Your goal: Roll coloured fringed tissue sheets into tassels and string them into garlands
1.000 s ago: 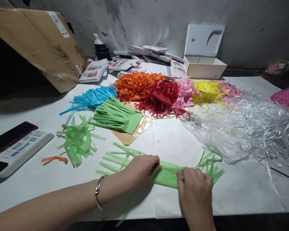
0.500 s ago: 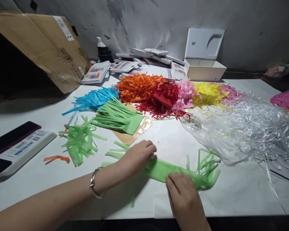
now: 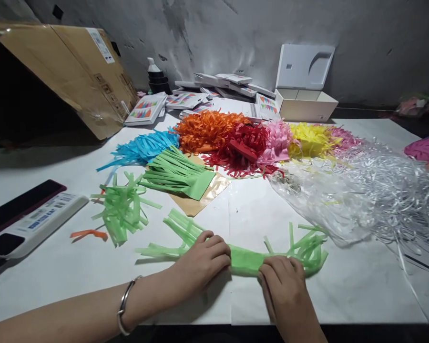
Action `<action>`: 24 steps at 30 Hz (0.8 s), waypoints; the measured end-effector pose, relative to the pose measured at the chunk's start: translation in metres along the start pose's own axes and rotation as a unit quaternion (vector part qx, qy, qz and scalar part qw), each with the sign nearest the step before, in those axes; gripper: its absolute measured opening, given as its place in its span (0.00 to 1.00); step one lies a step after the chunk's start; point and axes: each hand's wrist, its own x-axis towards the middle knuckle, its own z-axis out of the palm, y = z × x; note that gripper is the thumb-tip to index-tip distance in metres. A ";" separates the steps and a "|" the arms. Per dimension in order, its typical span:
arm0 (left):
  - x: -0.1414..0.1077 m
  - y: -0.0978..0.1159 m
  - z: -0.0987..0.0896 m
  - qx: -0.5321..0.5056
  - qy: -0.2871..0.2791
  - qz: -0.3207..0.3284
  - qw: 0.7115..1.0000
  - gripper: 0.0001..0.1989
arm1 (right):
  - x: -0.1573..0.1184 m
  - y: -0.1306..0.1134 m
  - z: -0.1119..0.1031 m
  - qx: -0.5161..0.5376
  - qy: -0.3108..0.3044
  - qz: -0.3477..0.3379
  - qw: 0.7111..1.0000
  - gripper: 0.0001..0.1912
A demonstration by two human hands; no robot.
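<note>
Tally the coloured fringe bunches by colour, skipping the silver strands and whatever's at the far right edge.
Green: 3 (light strip at the left hand and right hand, loose bunch, darker bunch)
Blue: 1
Orange: 1
Red: 1
Light pink: 1
Yellow: 1
Deep pink: 1
Total: 9

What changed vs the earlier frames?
Left hand shifted left and toward the wearer. The green paper's left-end strips went from comb-like to two loose bunches. Both hands, including the right, stayed on the paper; red tassels unchanged.
</note>
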 end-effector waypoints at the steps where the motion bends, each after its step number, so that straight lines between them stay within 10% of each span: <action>1: 0.001 -0.001 -0.001 0.000 0.002 -0.028 1.000 0.10 | 0.000 0.002 0.000 -0.014 -0.011 0.013 1.000 0.13; 11: 0.024 -0.006 -0.004 0.083 -0.083 -0.152 0.981 0.12 | 0.019 -0.008 -0.001 -0.193 -0.027 0.090 0.977 0.11; 17: 0.023 -0.007 -0.004 0.076 -0.075 -0.157 0.982 0.09 | 0.017 -0.015 0.009 -0.043 0.025 -0.044 0.998 0.12; 24: 0.015 -0.008 -0.007 0.094 0.000 0.064 0.994 0.04 | 0.012 -0.011 0.013 0.026 0.018 0.016 0.999 0.11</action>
